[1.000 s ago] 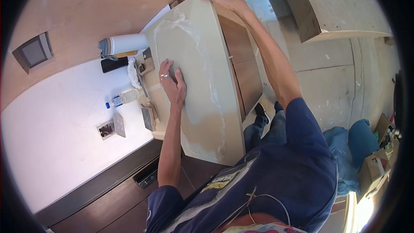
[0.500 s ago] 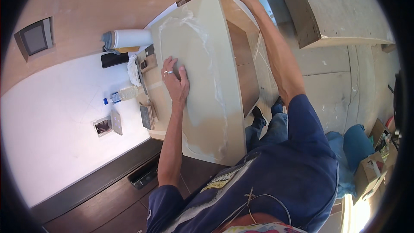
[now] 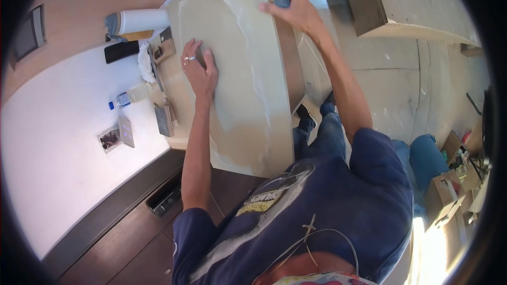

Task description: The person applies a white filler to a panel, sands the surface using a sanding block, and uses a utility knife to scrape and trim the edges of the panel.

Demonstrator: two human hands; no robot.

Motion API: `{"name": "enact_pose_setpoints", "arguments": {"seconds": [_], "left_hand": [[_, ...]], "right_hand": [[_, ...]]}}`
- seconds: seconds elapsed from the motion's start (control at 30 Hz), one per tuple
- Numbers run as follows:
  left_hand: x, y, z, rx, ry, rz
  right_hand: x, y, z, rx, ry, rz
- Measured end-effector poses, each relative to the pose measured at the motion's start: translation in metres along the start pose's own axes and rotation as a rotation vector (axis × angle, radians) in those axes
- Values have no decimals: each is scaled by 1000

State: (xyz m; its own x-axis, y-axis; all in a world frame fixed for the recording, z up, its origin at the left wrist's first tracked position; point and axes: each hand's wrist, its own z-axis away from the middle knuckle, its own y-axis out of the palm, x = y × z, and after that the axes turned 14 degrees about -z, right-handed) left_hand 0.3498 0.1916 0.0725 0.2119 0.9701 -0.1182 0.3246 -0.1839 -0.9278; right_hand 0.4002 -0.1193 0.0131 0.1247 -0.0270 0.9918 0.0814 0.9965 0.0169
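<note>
The left hand [image 3: 199, 69] lies flat, fingers spread, palm pressed on the pale stone slab [image 3: 237, 74], arm stretched straight from the near edge. The right hand [image 3: 289, 8] reaches to the slab's far right edge, its grip curled around a small blue-grey pad [image 3: 281, 0]. The slab rests on the desk [image 3: 63, 142], with a white roll [image 3: 138, 20] to its far left.

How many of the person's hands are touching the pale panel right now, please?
2. The left hand lies flat on the near-left part of the panel. The right hand presses a small dark block at its far edge.
</note>
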Motion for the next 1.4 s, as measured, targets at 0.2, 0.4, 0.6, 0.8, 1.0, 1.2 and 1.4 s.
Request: {"name": "enact_pose_setpoints", "arguments": {"seconds": [0.2,0.4,0.6,0.8,1.0,1.2,1.4], "left_hand": [[0,6,-6,-3,24,19],[6,8,3,-35,12,0],[20,12,7,-91,95,-24],[8,9,8,-113,59,-104],[12,-10,16,25,-11,6],[19,-13,45,-64,81,347],[-51,-123,181,260,230,1053]], "right_hand": [[8,-5,142,35,142,-9],[-8,4,243,100,147,55],[-21,-1,292,2,244,-77],[-2,13,273,-159,129,64],[6,13,346,2,158,257],[28,20,460,-179,168,307],[70,98,417,-391,-136,139]]}}
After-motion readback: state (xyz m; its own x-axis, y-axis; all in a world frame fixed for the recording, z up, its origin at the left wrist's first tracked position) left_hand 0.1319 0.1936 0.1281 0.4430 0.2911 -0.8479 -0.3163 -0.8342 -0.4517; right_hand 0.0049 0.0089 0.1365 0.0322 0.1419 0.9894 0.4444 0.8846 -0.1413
